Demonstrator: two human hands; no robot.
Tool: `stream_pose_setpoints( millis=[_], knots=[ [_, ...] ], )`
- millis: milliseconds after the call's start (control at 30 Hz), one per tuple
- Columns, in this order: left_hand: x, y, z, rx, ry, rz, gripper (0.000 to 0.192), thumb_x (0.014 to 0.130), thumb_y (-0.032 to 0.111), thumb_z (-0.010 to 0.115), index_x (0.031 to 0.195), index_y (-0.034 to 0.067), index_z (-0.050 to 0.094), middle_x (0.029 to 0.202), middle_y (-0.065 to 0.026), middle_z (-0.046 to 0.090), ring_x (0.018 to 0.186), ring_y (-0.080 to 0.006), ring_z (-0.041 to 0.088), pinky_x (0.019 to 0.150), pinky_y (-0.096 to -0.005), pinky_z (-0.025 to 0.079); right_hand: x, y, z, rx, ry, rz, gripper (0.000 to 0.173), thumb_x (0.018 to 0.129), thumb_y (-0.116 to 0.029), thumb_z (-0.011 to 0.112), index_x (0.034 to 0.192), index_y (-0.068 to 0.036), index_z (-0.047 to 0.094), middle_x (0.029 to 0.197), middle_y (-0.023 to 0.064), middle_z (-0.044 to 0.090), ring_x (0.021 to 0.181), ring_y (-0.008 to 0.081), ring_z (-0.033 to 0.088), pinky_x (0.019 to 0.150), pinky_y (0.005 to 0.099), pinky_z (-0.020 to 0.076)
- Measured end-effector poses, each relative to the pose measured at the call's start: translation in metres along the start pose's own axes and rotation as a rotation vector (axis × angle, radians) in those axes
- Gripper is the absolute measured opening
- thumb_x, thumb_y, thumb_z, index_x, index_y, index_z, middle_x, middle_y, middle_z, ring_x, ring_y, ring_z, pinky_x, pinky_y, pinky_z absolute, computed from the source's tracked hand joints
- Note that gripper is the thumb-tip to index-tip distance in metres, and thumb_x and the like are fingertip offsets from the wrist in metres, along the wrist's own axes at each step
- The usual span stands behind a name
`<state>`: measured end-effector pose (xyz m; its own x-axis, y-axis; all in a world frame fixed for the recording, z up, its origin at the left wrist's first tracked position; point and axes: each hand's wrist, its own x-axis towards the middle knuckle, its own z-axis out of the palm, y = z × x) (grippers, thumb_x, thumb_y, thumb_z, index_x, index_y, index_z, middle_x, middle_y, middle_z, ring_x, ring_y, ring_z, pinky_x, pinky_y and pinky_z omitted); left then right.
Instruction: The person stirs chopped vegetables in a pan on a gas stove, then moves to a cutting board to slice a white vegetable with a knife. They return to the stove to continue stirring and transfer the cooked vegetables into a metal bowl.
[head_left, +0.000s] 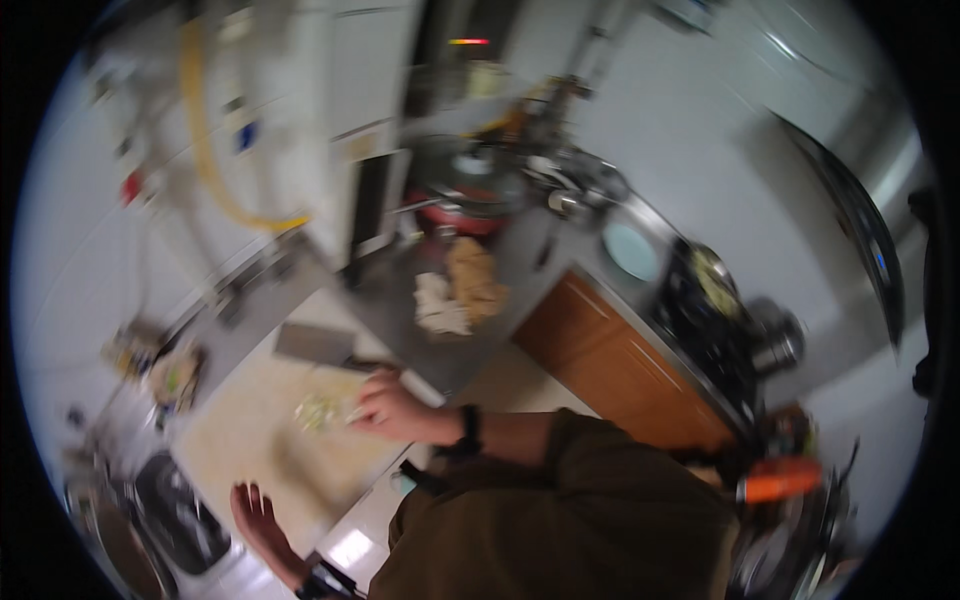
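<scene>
A pale cutting board (247, 409) lies before me on the counter. On it sits a small heap of chopped, pale yellow-green food (319, 412). My right hand (394, 409) is over the board's right part, its curled fingers beside the heap. Whitish bits show at those fingertips, but blur hides whether they are held. Past the heap, a cleaver (315, 343) lies flat, its handle pointing towards my right hand. My left hand (259, 517) is near the board's lower left edge, fingers apart and holding nothing.
A sink basin (180, 514) lies left of the board. Brown and white cloths (476, 281) rest on the counter by a red lidded pot (469, 206). Rightward are a light-blue plate (630, 251) and a pan of food (712, 281) on the black cooktop (686, 337).
</scene>
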<state>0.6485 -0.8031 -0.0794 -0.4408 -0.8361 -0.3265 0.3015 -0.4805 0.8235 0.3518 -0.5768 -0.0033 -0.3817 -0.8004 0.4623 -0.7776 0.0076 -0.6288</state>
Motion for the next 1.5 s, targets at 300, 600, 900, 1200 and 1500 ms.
stream_pose_setpoints(
  millis=[300,600,900,1200,1500],
  knots=[
    [-0.055,0.009,0.118,0.587,-0.313,0.015,0.078,0.095,0.029,0.053,0.15,0.022,-0.001,0.155,-0.0186,-0.002,0.139,-0.0374,0.017,0.106,-0.0546,0.027,-0.034,-0.031,-0.032,0.041,-0.387,0.096,0.09,0.069,-0.015,0.067,0.142,0.005,0.019,0.148,0.0305,0.016,0.137,0.0443,0.019,0.107,0.0517,0.0226],
    [-0.116,-0.115,0.251,0.353,-0.36,-0.193,0.069,0.091,0.043,0.053,0.146,0.011,0.027,0.148,-0.0148,0.03,0.13,-0.0298,0.039,0.105,-0.0426,0.031,-0.25,0.039,-0.192,0.069,-0.05,0.567,0.047,0.088,-0.022,0.057,0.128,-0.001,0.046,0.12,0.0202,0.056,0.11,0.035,0.053,0.094,0.0417,0.043],
    [-0.218,-0.22,0.377,0.407,-0.717,-0.298,0.061,0.092,0.033,0.057,0.143,0.009,0.032,0.14,-0.0144,0.037,0.116,-0.0286,0.051,0.09,-0.0386,0.042,-0.48,0.022,-0.349,-0.327,0.547,0.813,0.022,0.09,-0.017,0.055,0.105,-0.004,0.063,0.097,0.0175,0.064,0.086,0.0326,0.062,0.075,0.0387,0.0496],
    [-0.265,-0.286,0.5,0.466,-0.839,-0.455,0.046,0.091,0.03,0.06,0.129,0.008,0.049,0.123,-0.0063,0.052,0.102,-0.0221,0.058,0.079,-0.032,0.047,-0.552,-0.001,-0.48,-0.588,1.04,0.905,0.016,0.088,-0.009,0.059,0.1,0.001,0.063,0.086,0.0166,0.065,0.075,0.0282,0.064,0.066,0.0339,0.0511],
    [-0.291,-0.401,0.67,0.573,-1.241,-0.635,0.037,0.094,0.03,0.055,0.123,0.007,0.053,0.115,-0.0055,0.055,0.101,-0.0215,0.058,0.081,-0.0327,0.048,-0.586,0.075,-0.574,-1.281,0.926,1.134,0.041,0.08,-0.017,0.068,0.112,0.007,0.056,0.113,0.0229,0.057,0.101,0.0375,0.054,0.085,0.0439,0.045]
  ],
)
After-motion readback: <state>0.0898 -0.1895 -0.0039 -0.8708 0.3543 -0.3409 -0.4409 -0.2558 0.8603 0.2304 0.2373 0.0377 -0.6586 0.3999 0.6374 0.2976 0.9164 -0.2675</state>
